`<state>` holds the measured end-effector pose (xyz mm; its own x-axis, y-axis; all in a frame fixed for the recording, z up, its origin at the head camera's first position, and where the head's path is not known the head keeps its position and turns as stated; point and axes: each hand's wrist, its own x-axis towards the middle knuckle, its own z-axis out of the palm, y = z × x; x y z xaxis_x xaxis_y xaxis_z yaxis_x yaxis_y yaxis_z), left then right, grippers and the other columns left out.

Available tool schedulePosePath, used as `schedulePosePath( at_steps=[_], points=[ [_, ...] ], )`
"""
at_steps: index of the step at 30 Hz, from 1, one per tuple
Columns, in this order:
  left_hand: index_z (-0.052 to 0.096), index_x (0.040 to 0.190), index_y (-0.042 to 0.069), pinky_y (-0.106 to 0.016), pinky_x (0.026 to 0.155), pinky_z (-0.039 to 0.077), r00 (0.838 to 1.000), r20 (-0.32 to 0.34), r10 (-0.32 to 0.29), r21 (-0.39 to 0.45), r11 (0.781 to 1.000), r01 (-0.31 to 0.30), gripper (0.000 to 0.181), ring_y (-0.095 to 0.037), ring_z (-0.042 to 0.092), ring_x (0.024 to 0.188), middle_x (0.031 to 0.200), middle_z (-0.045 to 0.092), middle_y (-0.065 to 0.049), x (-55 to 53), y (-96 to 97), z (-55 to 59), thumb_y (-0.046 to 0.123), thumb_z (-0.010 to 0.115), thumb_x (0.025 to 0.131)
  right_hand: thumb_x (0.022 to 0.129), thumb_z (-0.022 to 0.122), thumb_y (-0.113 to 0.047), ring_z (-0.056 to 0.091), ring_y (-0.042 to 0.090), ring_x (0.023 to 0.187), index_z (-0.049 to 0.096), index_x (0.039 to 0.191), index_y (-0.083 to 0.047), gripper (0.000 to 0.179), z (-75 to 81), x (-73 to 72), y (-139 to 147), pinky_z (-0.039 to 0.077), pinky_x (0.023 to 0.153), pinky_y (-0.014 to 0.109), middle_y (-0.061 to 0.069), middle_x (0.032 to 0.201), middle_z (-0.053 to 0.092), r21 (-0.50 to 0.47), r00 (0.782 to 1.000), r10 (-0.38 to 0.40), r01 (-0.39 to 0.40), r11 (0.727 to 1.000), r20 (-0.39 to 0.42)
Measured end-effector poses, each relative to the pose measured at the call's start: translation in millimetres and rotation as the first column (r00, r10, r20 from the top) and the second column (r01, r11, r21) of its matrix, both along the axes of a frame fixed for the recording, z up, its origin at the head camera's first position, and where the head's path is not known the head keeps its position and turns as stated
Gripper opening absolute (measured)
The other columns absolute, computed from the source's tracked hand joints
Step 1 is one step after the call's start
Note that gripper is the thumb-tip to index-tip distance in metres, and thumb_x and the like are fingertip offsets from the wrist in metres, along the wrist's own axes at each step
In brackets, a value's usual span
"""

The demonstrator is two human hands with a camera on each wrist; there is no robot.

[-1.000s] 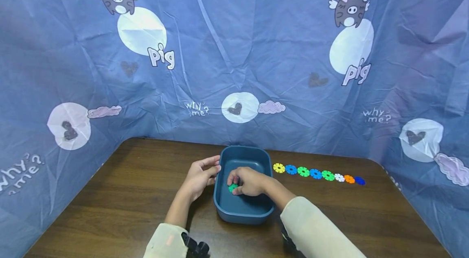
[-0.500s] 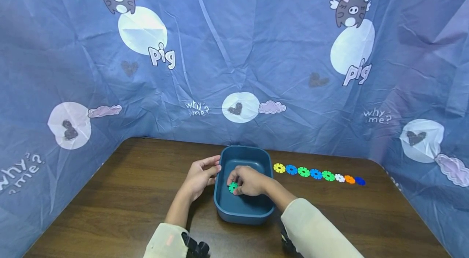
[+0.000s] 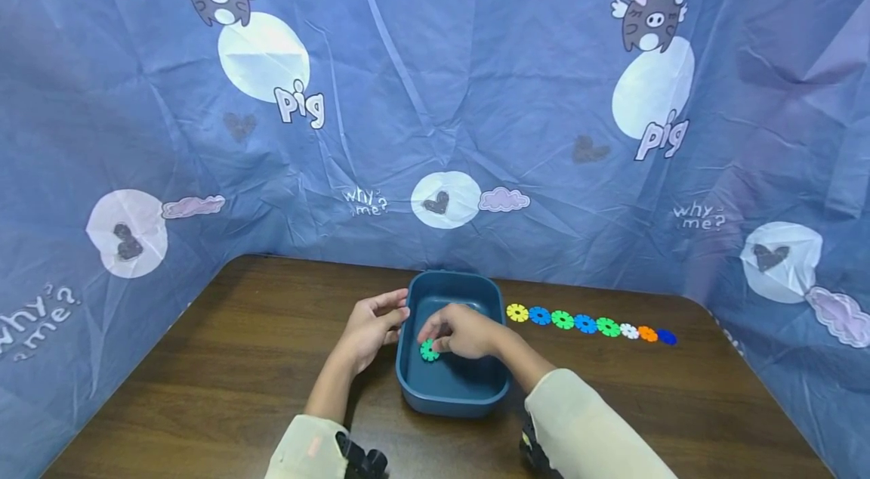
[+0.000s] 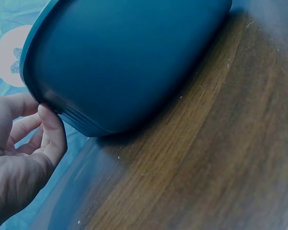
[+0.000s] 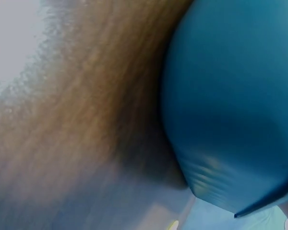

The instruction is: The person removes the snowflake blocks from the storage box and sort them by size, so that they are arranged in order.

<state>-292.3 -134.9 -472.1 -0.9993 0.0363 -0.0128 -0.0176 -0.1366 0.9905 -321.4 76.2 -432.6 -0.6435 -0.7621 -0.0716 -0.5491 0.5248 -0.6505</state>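
A dark blue plastic box point(image 3: 454, 405) stands on the wooden table. My left hand point(image 3: 367, 328) holds its left rim, with thumb and fingertips at the edge; the left wrist view shows these fingers at a corner of the box point(image 4: 120, 57). My right hand point(image 3: 462, 332) reaches inside over the right side, fingers loosely bent. A green notched plastic disc point(image 3: 429, 350) lies in plain sight just below those fingertips, not visibly pinched. In the right wrist view the outer wall of the box point(image 5: 230, 105) hides the fingers.
Right of the box runs a row of notched discs: a yellow disc point(image 3: 517, 313), several blue and green ones, a white disc point(image 3: 629, 331), an orange disc point(image 3: 648, 333) and a dark blue disc point(image 3: 667, 337). A printed blue cloth point(image 3: 381, 86) hangs behind the table point(image 3: 217, 366).
My right fingers have lifted a little off the green disc, which has shifted slightly left and toward me and shows more fully. The left hand and box have kept still.
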Motion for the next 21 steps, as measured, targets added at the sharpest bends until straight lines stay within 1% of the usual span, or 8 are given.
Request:
schedulePosePath(
  at_steps=[7,12,15,18,21],
  points=[
    [0.060,0.139,-0.002,-0.027,0.072,0.056,1.000,0.000,0.001,0.000,1.000,-0.001,0.043,-0.017,0.062,0.094,0.131,0.059,-0.023,0.7,0.7,0.6,0.002,0.065,0.096,0.097,0.069,-0.002,0.066,0.011,0.092,0.077,0.113,-0.008,0.019,11.5,-3.8,8,0.057,0.081,0.029,-0.005,0.098,0.074,-0.035,1.000,-0.023,0.023,0.999,0.004],
    [0.060,0.138,-0.003,-0.026,0.069,0.056,1.000,-0.001,0.003,0.007,1.000,-0.003,0.043,-0.015,0.062,0.091,0.129,0.059,-0.022,-0.1,1.1,0.1,0.001,0.065,0.096,0.097,0.067,0.000,0.067,0.014,0.096,0.075,0.115,-0.004,0.020,21.2,-8.0,17,0.058,0.083,0.032,-0.001,0.104,0.074,-0.069,0.999,-0.040,0.041,0.997,0.007],
    [0.060,0.138,-0.003,-0.025,0.068,0.056,1.000,-0.007,0.002,0.007,1.000,-0.002,0.042,-0.014,0.062,0.090,0.128,0.059,-0.022,0.3,0.9,-0.3,0.001,0.065,0.096,0.098,0.066,-0.001,0.068,0.014,0.095,0.075,0.116,-0.004,0.021,28.2,-11.5,25,0.059,0.083,0.034,0.001,0.108,0.075,-0.087,0.998,-0.056,0.055,0.995,0.001],
    [0.060,0.138,-0.003,-0.024,0.067,0.056,1.000,-0.009,0.005,0.010,1.000,-0.005,0.042,-0.013,0.061,0.088,0.127,0.059,-0.021,0.5,0.9,-0.6,0.001,0.065,0.096,0.098,0.066,-0.002,0.069,0.014,0.092,0.075,0.116,-0.005,0.021,35.1,-14.6,36,0.059,0.082,0.035,0.003,0.109,0.075,-0.117,0.996,-0.088,0.088,0.989,0.004],
    [0.059,0.139,-0.004,-0.023,0.066,0.055,1.000,-0.013,0.001,0.007,1.000,-0.001,0.043,-0.012,0.061,0.087,0.127,0.059,-0.021,1.1,1.7,-0.4,0.002,0.065,0.096,0.098,0.066,-0.001,0.068,0.016,0.091,0.075,0.115,-0.006,0.020,39.8,-18.3,50,0.058,0.082,0.033,0.004,0.106,0.075,-0.148,0.991,-0.130,0.131,0.980,0.015]
  ],
)
